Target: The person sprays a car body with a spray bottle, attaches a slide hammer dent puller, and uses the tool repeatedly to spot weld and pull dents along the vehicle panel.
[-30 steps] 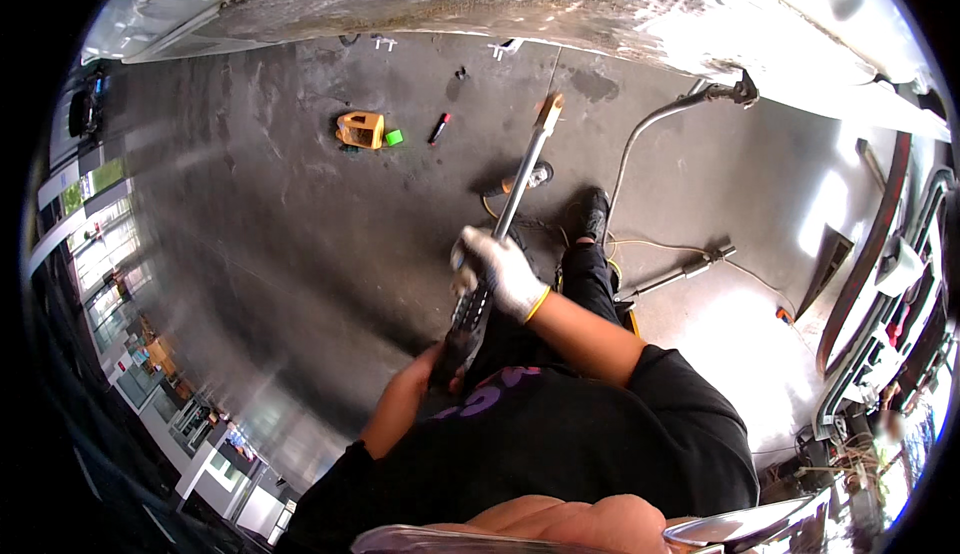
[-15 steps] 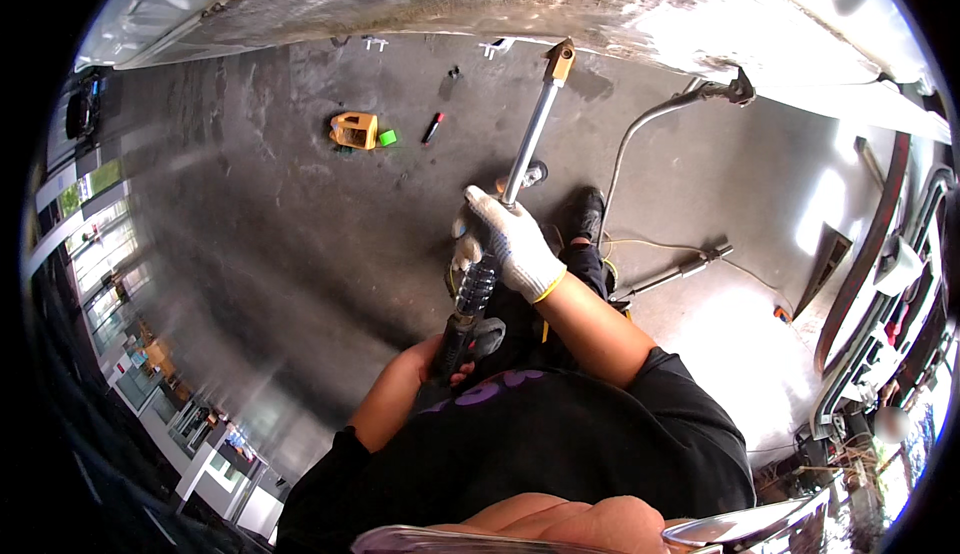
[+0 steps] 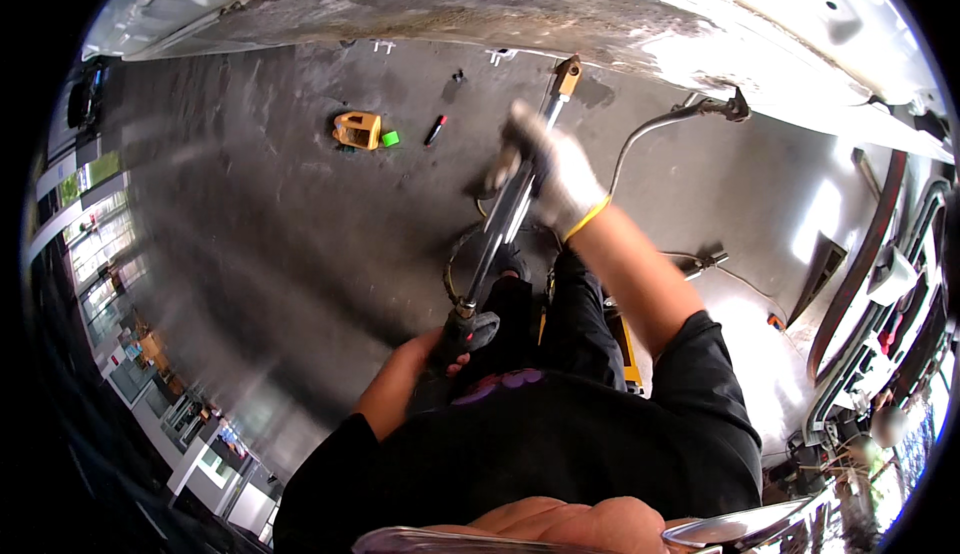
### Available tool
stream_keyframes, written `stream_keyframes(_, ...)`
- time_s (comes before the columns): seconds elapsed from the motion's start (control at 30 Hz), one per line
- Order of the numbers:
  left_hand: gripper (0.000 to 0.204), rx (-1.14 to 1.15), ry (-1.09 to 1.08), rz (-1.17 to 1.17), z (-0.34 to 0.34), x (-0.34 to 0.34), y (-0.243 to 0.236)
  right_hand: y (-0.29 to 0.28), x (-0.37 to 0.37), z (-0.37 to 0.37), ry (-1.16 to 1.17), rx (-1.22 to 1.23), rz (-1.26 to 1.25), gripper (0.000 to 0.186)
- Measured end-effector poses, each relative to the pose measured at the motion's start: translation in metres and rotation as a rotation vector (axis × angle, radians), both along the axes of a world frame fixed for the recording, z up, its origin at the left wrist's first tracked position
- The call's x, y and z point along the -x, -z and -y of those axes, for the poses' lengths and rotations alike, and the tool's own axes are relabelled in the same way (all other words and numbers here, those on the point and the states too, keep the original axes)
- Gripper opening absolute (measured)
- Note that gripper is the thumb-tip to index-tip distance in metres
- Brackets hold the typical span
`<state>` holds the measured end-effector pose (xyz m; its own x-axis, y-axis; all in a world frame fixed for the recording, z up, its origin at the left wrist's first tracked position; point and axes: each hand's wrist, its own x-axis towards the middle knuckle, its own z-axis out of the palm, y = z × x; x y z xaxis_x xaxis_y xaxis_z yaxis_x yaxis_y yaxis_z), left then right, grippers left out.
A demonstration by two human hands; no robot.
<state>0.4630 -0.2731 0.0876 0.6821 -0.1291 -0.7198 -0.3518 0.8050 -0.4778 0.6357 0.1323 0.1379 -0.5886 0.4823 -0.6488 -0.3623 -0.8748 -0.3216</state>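
Observation:
A slide hammer [image 3: 497, 241] with a long metal rod runs slantwise away from my body. Its brass-coloured end piece [image 3: 568, 78] lies at the lower edge of a white vehicle panel [image 3: 640, 39] with a scuffed, brownish band; I cannot tell whether they touch. My bare left hand [image 3: 436, 348] is closed around the black handle [image 3: 466, 331] at the near end. My right hand [image 3: 560, 174], in a white knitted glove with a yellow cuff, wraps the upper rod, blurred by motion. It hides what part of the tool lies in its palm.
Left of the tool, a yellow-orange housing [image 3: 357, 131], a green block [image 3: 390, 139] and a red-and-black marker [image 3: 436, 131] lie on the grey floor. A bent metal bar [image 3: 640, 134] with a dark clamp [image 3: 735, 106] reaches the panel at right. Long vehicle parts [image 3: 860, 274] stand far right.
My right hand has moved away from me along the rod, toward the panel, and the black ribbed part near the handle no longer shows there. My left hand stays on the handle.

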Motion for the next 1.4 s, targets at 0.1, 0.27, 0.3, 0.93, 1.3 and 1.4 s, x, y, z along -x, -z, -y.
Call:
stream_keyframes(0.1, 0.048, -0.147, -0.198, 0.058, 0.021, 0.022, -0.01, -0.002, 0.014, 0.004, 0.146, -0.092, -0.109, 0.037)
stream_keyframes(0.27, 0.053, -0.049, 0.192, -0.435, 0.071, -0.002, -0.043, 0.016, 0.002, 0.225, -0.606, -0.06, -0.114, 0.03)
stream_keyframes(0.3, 0.052, -0.013, 0.142, -0.417, 0.09, -0.006, -0.052, -0.006, 0.002, 0.239, -0.597, 0.133, -0.134, 0.029)
stream_keyframes(0.93, 0.039, 0.03, -0.139, -0.178, 0.006, -0.058, -0.008, 0.011, -0.019, 0.111, -0.119, 0.13, -0.109, 0.035)
stream_keyframes(1.3, 0.036, 0.103, -0.129, -0.11, 0.0, -0.053, -0.01, 0.017, -0.022, 0.11, -0.159, 0.092, -0.102, 0.031)
stream_keyframes(1.4, 0.036, 0.068, -0.146, -0.09, -0.001, -0.053, -0.005, 0.015, -0.023, 0.116, -0.043, -0.015, -0.08, 0.02)
